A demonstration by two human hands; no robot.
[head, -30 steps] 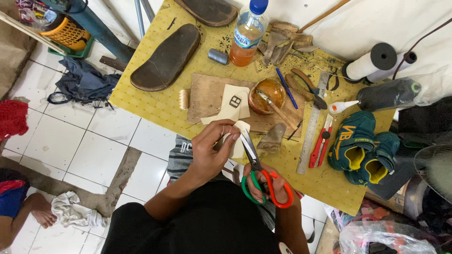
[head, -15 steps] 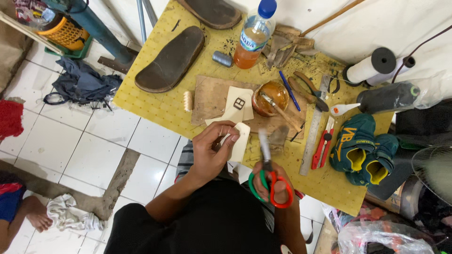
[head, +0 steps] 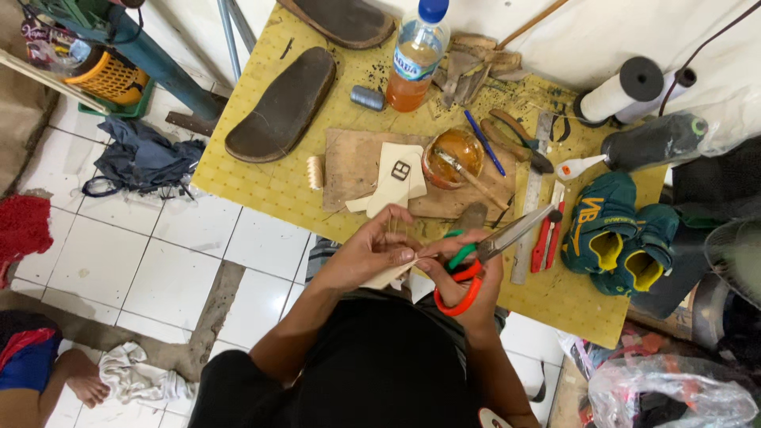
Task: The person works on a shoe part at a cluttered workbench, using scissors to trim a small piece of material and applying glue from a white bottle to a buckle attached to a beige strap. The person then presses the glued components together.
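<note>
The left hand (head: 372, 254) pinches a small pale piece of card or leather (head: 390, 275) at its edge, just in front of the person's body and near the edge of the yellow worktop (head: 261, 186). The right hand (head: 468, 277) has its grip closed through the red and green handles of the scissors (head: 483, 257). The blades point up and to the right, away from the pale piece. I cannot tell if the blades are open or shut.

The two hands touch, so the thumb and fingers of the left hand sit very close to the scissor handles. If the blades swing round to cut, they could nip a finger, because the pale piece is small and leaves little room to hold it.

The piece is only held by a pinch. It could slip and drop onto the lap or the tiled floor (head: 158, 269).

The long blades reach over the worktop near a metal ruler (head: 529, 214) and a red cutter (head: 548, 238). A quick turn could knock them.

Farther up, an open bowl of brown glue (head: 453, 154) with a brush (head: 468, 176) in it stands on a wooden board (head: 349, 170). A bump of the worktop could spill it on the pale cut shapes (head: 396, 178) beside it. A drink bottle (head: 414, 59) stands near and could tip too.
</note>
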